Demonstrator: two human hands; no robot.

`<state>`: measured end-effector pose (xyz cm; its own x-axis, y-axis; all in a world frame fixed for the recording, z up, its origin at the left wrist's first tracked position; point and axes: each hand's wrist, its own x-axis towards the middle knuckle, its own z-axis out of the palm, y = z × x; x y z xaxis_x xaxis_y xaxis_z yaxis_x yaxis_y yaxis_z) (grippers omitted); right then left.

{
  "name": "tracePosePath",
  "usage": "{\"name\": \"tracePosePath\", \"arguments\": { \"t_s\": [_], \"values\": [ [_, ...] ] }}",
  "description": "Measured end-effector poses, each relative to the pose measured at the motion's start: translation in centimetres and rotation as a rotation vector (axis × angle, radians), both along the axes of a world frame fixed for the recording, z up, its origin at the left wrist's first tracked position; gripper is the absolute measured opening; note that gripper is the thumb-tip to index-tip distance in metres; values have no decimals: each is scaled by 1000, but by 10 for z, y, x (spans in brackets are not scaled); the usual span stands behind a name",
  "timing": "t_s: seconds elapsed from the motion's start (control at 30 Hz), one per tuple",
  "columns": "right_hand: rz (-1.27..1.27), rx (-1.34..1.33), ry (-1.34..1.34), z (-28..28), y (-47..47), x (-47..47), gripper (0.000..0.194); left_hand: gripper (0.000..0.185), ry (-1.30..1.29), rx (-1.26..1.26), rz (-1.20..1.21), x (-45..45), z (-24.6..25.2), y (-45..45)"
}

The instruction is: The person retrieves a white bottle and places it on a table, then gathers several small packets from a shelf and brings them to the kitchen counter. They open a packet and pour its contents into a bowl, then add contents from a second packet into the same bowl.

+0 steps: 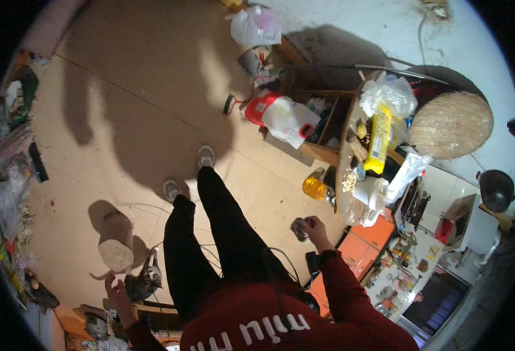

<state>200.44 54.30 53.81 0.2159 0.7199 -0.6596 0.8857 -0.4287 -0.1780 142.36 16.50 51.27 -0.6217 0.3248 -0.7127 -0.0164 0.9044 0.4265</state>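
My right hand (315,231) grips a small dark, mottled bundle (300,229), too blurred to name, above the tiled floor. It is left of the orange cabinet doors (361,253) and below a wooden tabletop (353,216). At the lower left, my left hand (119,295) hangs with its fingers apart, nothing seen in it. Close beside that hand is a grey and white cat (145,279). Just beyond the fingers stands a round log stump (116,254); whether the hand touches it or the cat I cannot tell.
A bottle of yellow oil (315,188) lies or stands by the table. On the tabletop are a yellow packet (378,142) and plastic bags (389,94). A red and white bag (279,115) rests near open drawers. Cables cross the floor around my legs. Clutter (14,184) lines the left side.
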Motion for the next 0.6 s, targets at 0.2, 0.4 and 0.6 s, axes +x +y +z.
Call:
{"name": "tracePosePath", "arguments": {
  "t_s": [0.2, 0.4, 0.6],
  "values": [
    [154, -139, 194, -111, 58, -84, 26, 38, -65, -193, -74, 15, -61, 15],
    [104, -141, 276, -168, 106, -109, 26, 44, -297, -267, 65, 27, -115, 63],
    [-28, -224, 149, -194, 107, -83, 29, 44, -312, -376, 148, 38, -127, 158]
  ]
}}
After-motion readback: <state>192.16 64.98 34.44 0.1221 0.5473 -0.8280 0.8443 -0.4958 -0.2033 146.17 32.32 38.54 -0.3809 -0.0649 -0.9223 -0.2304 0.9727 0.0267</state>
